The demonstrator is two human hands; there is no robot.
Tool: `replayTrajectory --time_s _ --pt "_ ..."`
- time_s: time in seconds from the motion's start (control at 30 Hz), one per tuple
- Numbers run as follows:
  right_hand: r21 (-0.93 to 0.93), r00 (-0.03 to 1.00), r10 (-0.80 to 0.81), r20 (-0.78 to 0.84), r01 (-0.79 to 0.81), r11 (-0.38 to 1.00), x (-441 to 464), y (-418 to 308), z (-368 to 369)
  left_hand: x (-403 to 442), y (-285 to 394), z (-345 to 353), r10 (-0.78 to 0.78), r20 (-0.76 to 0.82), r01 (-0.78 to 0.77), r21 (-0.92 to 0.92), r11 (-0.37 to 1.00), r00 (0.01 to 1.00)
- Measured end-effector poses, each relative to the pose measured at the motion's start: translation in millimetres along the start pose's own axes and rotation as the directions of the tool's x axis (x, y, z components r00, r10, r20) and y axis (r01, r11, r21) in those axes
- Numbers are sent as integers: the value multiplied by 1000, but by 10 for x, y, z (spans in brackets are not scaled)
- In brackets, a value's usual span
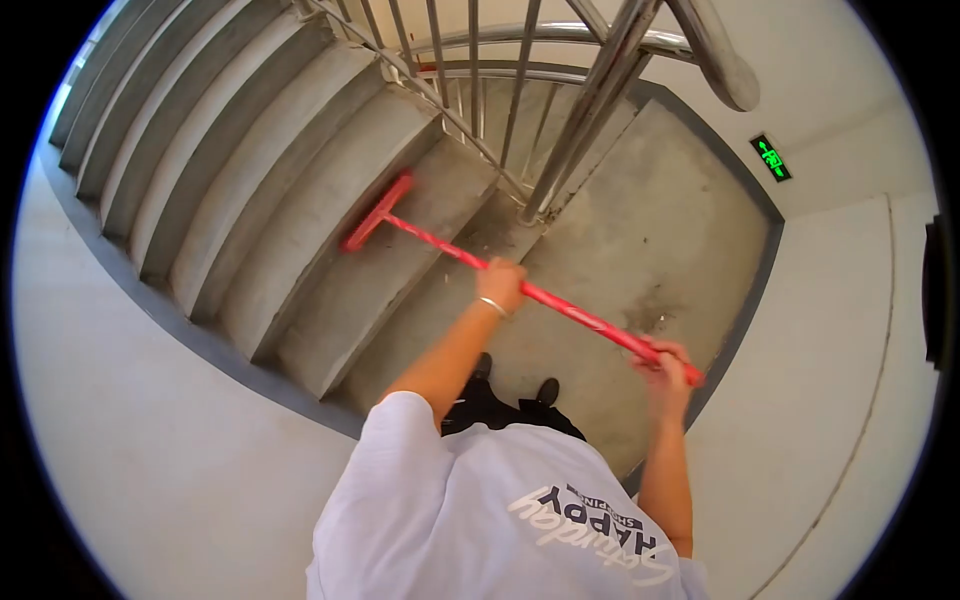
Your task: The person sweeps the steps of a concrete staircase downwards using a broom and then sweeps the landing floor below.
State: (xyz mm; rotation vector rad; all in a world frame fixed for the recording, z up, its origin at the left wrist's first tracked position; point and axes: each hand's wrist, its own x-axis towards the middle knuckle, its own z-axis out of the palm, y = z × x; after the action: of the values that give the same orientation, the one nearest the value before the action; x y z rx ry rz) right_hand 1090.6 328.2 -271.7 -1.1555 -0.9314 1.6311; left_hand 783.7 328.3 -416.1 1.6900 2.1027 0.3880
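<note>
White shirt: nearest me is the wearer's white short-sleeved shirt (420,500) with dark and pale lettering
Right hand: I see the right hand (664,362), slightly blurred, its fingers curled round the handle of the long red T-shaped floor brush (580,315), close to the butt end
Left hand: the left hand (503,285), a pale bangle (494,308) at its wrist, is wrapped round the same handle nearer the head
Brush: it slants across my view, held in both hands, its head over a step near the landing; I cannot tell whether the bristles touch
Feet: dark shoes (547,391) on the grey concrete landing (680,220), dark stains on its floor
Staircase: grey curved concrete steps (270,200) fan out on my left
Railing: shiny metal bars (590,105) stand beyond the brush
Wall sign: a black sign with green symbols (770,157) shows right of the railing
</note>
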Motion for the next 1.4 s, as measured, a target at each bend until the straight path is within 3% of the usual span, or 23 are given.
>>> replayTrajectory --time_s 0.07,0.17,0.23,0.33,0.5,0.63,0.83,0.9,1.0,1.1,1.23,1.4 --pt "53 997 58 42 -60 997 -25 172 79 -47 -206 230 -44 16 45 -39 998 999" --pt "-72 994 85 75 -80 994 -195 -32 -37 -193 -6 517 -37 -96 28 -91 995 995" --pt "-70 992 121 -43 -124 990 -371 -156 -345 -231 399 549 8 -30 -10 -65 998 1000" --pt "-149 999 16 -52 -23 989 -622 -527 -864 -280 1027 688 82 150 -74 -56 996 985" --pt "-134 994 -106 6 106 985 -808 -866 -1668 -367 1880 804 168 27 -164 -107 981 985" --pt "-54 990 -123 -65 120 991 -791 -627 -1805 -251 1835 744 195 16 -194 -42 980 981" --pt "132 999 0 -37 5 991 -373 141 -1151 350 906 627 155 138 -185 237 954 978" --pt "130 996 75 -37 -70 989 -146 260 -898 481 637 529 84 188 -126 224 966 978" --pt "83 998 59 -5 -59 995 -98 253 -573 512 318 672 98 197 -129 153 980 976" --pt "69 986 110 -128 -101 992 -391 150 -673 313 497 872 94 306 -163 209 964 947" --pt "-4 953 93 -288 -99 995 -1033 -35 -1081 -188 1101 1004 124 422 -200 141 970 898" --pt "24 964 -33 -265 41 999 -1504 -305 -1435 -549 1619 727 231 383 -253 7 967 894"
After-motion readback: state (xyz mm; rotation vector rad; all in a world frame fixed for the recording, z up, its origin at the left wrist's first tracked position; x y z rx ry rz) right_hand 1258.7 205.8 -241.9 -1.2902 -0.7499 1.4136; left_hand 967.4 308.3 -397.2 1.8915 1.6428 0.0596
